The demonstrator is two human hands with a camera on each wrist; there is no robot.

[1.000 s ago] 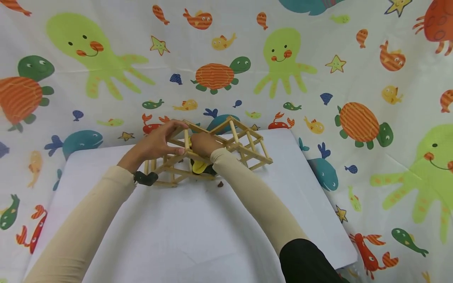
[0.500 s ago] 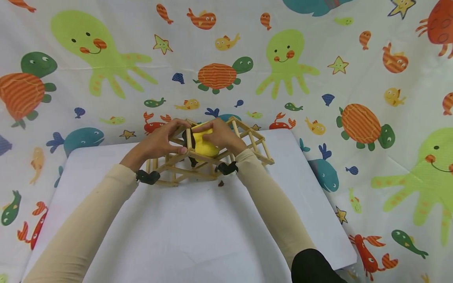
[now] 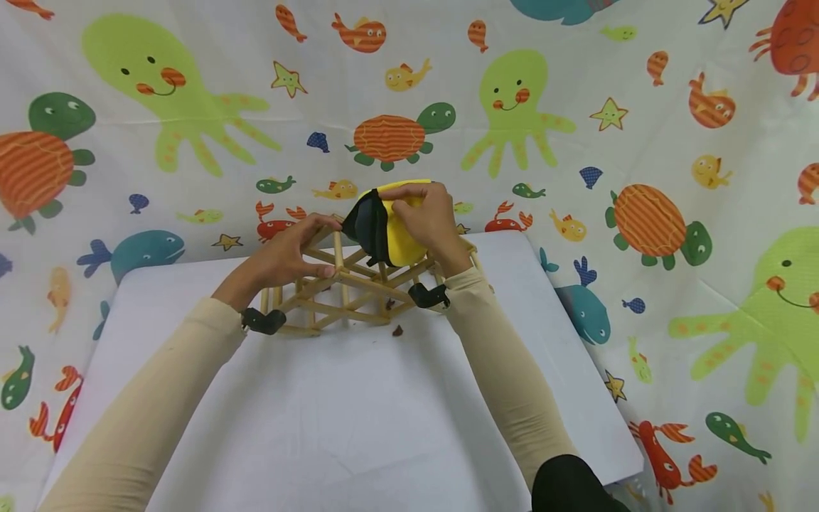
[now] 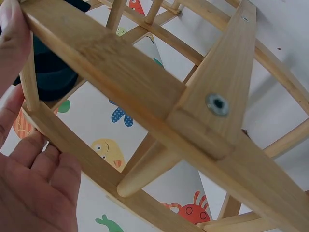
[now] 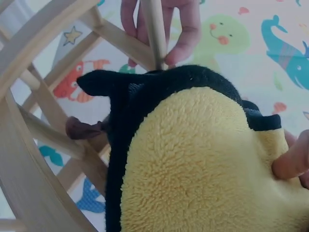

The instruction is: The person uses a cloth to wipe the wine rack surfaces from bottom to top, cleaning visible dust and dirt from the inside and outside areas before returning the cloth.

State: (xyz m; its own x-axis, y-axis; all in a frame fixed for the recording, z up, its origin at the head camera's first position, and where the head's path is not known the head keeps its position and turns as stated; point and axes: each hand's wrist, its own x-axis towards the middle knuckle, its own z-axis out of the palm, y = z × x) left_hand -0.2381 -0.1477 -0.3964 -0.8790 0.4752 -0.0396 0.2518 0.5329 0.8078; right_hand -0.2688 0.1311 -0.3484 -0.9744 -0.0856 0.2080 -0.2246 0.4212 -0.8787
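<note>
A lattice rack of pale wooden bars and dowels stands at the table's back edge. My left hand grips its upper left part, thumb in front and fingers behind the bars. In the left wrist view the fingers touch a curved bar, and a screw head shows in the wood. Above the rack, my right hand pinches a yellow fleecy cloth with black edging. The right wrist view shows the cloth's yellow pile, black rim and a dark tab sticking out. The cloth hides part of the rack.
A white table carries the rack. A small brown bit lies in front of it, with another speck under the bars. Behind hangs a curtain printed with sea animals.
My right hand has drawn the yellow and black cloth up out of the rack and to the right. The left hand and the rack stay where they were.
</note>
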